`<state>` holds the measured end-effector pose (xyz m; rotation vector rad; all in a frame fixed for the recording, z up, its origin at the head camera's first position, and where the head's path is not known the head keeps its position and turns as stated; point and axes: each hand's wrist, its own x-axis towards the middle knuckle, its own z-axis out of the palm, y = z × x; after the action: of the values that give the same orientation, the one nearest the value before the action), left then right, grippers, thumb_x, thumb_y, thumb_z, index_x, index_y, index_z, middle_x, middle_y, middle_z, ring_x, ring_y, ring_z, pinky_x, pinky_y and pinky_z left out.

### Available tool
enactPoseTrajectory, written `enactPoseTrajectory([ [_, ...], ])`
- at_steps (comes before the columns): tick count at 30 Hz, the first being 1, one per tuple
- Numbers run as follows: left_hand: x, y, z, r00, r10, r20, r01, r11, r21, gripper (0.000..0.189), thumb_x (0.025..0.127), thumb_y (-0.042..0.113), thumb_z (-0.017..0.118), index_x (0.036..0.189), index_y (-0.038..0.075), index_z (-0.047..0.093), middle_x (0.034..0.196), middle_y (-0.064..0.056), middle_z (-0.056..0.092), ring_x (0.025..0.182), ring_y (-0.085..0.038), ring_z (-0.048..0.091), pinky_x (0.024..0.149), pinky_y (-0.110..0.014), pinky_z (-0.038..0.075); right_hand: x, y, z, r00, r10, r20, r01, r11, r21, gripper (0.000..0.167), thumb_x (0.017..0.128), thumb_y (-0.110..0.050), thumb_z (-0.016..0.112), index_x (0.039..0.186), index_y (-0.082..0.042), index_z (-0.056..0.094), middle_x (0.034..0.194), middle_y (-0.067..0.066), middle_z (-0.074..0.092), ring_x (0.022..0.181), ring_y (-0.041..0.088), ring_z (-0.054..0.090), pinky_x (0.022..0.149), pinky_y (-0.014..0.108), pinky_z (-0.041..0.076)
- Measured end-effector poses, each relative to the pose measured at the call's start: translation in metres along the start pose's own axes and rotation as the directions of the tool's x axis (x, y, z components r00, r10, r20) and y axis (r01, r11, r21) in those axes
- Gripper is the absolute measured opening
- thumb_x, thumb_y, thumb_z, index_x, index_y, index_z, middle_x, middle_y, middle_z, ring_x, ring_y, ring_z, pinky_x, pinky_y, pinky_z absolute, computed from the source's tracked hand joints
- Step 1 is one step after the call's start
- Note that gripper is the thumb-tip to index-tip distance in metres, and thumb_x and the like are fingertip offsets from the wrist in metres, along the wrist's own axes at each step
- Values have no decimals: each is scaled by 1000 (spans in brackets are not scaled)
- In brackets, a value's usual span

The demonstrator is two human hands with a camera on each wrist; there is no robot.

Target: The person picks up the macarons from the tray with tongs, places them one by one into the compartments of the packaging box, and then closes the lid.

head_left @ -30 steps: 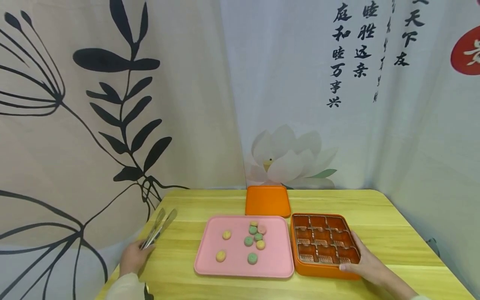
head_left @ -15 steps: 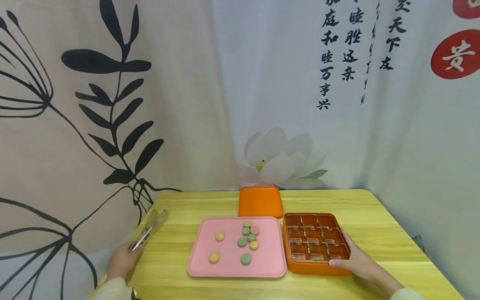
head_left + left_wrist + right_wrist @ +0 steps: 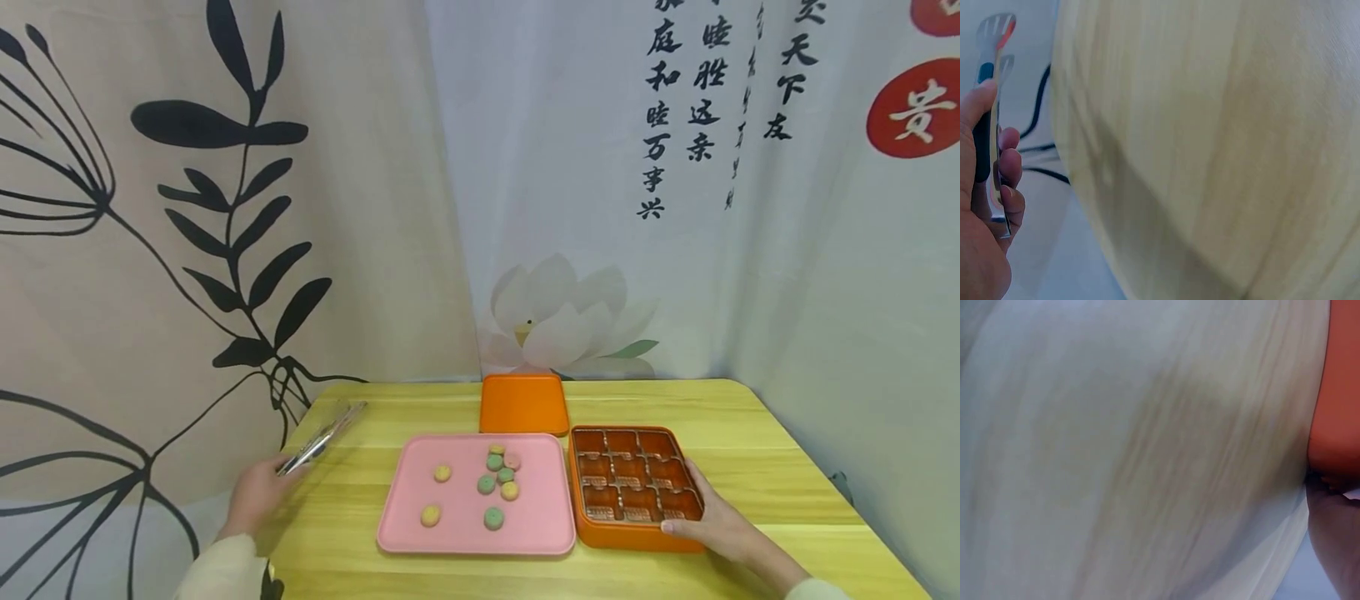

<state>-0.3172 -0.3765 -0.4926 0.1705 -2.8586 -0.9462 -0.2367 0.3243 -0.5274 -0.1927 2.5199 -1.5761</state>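
Observation:
My left hand (image 3: 258,496) holds a pair of metal tongs (image 3: 322,439) over the table's left edge, their arms close together. In the left wrist view, thumb and fingers wrap the tongs' dark grip (image 3: 982,147); a slotted head shows at the tip, with nothing between the arms. My right hand (image 3: 723,523) grips the near right corner of an orange box (image 3: 645,537), thumb at the front rim and fingers along the right side. Inside the box sits a clear divided insert (image 3: 641,471) with several unfilled square compartments. The right wrist view shows only the box's orange wall (image 3: 1342,394) and part of the hand.
Left of the box lies a pink tray (image 3: 420,542) with several small round cookies (image 3: 493,518) in green, yellow and pink. An orange lid-like panel (image 3: 522,404) lies behind the tray. The wooden table (image 3: 802,467) ends at a printed curtain (image 3: 390,250).
The tongs' arms have come together from spread, and my left hand has shifted right and up with them. The head view has turned slightly right. My right hand stays on the box.

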Motion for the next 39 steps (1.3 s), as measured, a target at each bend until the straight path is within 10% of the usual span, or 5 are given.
enactPoseTrajectory([
  [10,9,37,16,978,205,29,-205,979,-12,42,88,35,76,111,1,73,93,-6,70,67,-17,48,59,-32,40,-2,-5,0,1000,-20,-14,19,999,-41,113,88,-23,76,156,-4,-12,154,38,13,127,43,47,94,38,46],
  [19,8,74,41,966,208,153,-191,975,-115,30,86,34,78,103,10,76,68,1,55,54,-13,46,47,-27,39,0,-3,0,999,-40,-6,40,999,-22,110,89,-20,74,156,-4,-11,154,37,14,129,43,45,94,37,44],
  [31,6,103,78,916,297,271,-260,952,-164,26,86,31,78,103,12,76,77,2,64,67,-15,52,57,-29,44,1,-2,-2,1000,2,12,-2,1000,-1,112,89,-22,74,155,-3,-15,155,38,9,128,45,46,90,29,46],
  [39,9,114,99,889,341,304,-288,935,-207,17,87,29,77,94,13,76,72,-1,64,60,-11,51,52,-25,44,-3,-5,0,1000,28,-7,-28,998,-58,114,88,-25,75,155,-1,-14,152,42,10,123,46,50,96,49,45],
])
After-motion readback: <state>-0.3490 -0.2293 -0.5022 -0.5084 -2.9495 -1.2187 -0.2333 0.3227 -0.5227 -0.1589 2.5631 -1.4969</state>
